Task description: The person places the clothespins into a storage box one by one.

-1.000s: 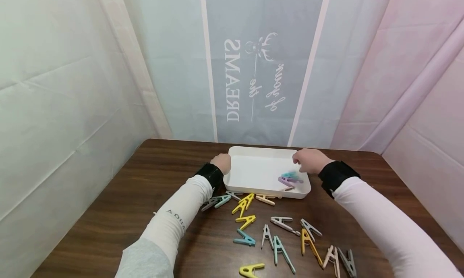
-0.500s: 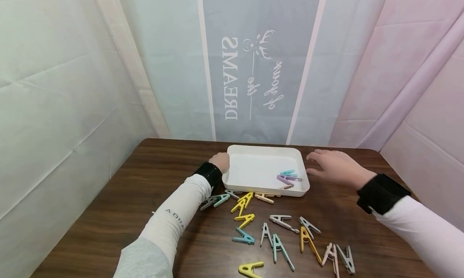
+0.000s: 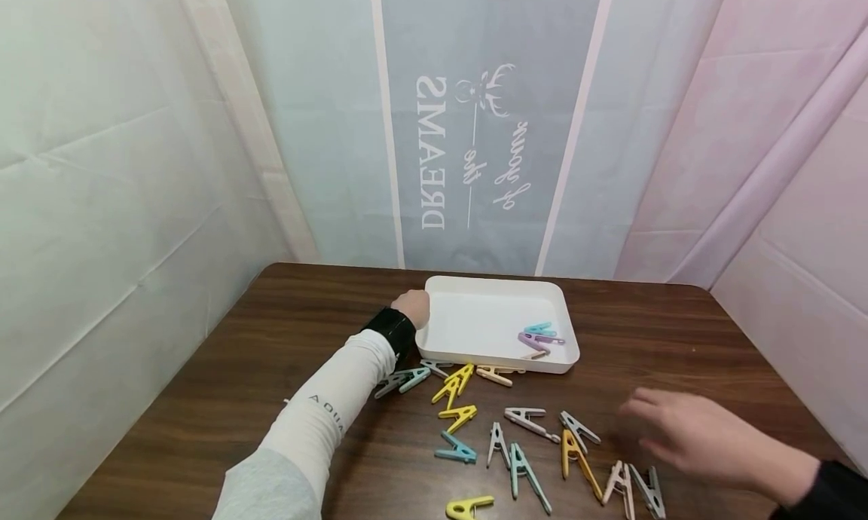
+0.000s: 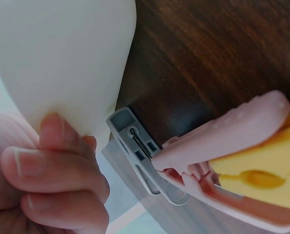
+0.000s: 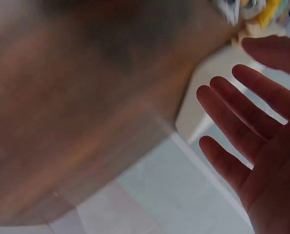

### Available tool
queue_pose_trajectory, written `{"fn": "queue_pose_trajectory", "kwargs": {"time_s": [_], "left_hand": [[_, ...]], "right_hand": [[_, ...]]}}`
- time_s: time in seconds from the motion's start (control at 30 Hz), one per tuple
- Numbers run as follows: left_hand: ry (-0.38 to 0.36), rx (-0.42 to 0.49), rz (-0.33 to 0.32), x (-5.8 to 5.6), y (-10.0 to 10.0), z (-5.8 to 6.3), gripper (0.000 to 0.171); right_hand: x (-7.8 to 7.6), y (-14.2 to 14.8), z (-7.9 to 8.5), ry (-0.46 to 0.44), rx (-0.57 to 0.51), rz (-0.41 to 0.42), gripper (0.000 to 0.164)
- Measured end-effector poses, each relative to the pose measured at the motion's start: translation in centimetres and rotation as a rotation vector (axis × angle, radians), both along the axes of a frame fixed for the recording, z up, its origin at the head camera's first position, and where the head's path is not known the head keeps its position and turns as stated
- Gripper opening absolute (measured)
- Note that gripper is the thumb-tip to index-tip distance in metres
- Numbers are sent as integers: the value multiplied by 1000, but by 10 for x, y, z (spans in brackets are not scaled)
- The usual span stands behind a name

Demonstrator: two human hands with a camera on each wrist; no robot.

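My left hand [image 3: 414, 307] grips the left rim of a white tray [image 3: 468, 316]; in the left wrist view its curled fingers [image 4: 62, 170] hold the tray's edge. Inside the tray, at the right, lie a blue clothespin [image 3: 540, 328], a purple clothespin [image 3: 531, 342] and a small pale one partly hidden by the rim. Over the table's right side hovers my right hand [image 3: 692, 435], holding nothing. Spread, relaxed fingers [image 5: 233, 117] show in the right wrist view. Nearest to it are a light grey clothespin [image 3: 578, 428], an orange clothespin [image 3: 573, 454] and a pale pink clothespin [image 3: 620, 484].
Several clothespins are scattered before the tray, among them yellow ones [image 3: 458, 417], a teal one [image 3: 457, 449] and a mint one [image 3: 521, 463]. A dark grey clothespin [image 3: 649, 493] lies front right. Hanging cloth [image 3: 502, 128] surrounds the brown wooden table [image 3: 319, 309].
My right hand has left the tray's right end, swung right, then come down toward the front right clothespins. The left hand has kept its hold on the tray.
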State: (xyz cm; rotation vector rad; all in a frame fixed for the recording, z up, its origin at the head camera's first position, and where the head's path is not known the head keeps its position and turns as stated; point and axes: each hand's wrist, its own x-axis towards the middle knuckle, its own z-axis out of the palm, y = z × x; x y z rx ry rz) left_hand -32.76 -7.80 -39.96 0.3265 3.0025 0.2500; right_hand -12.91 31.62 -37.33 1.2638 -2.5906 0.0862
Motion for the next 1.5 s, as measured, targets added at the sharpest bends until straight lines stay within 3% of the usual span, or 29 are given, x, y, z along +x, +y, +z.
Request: {"fn": "queue_pose_trajectory", "kwargs": {"time_s": [0.13, 0.27, 0.5, 0.7, 0.83, 1.1, 1.37, 1.5], "left_hand": [[6, 8, -1, 0, 0, 0, 25], [-2, 23, -3, -2, 0, 1, 27], [-2, 16, 1, -3, 0, 1, 26], [-4, 13, 10, -1, 0, 4, 25], [3, 11, 4, 3, 0, 5, 25], [-4, 7, 4, 5, 0, 4, 24], [0, -1, -2, 0, -1, 2, 25], [-7, -2, -1, 0, -1, 2, 24]], "right_hand": [[21, 5, -16, -82, -47, 94, 49], [31, 9, -27, -122, -73, 153, 57], [36, 15, -35, -133, -94, 117, 59], [39, 11, -36, -106, -111, 150, 66], [39, 14, -39, -165, -105, 170, 65], [37, 20, -41, -207, -76, 191, 38], [34, 22, -40, -203, -57, 186, 60], [31, 24, -43, -245, -47, 213, 56]]}}
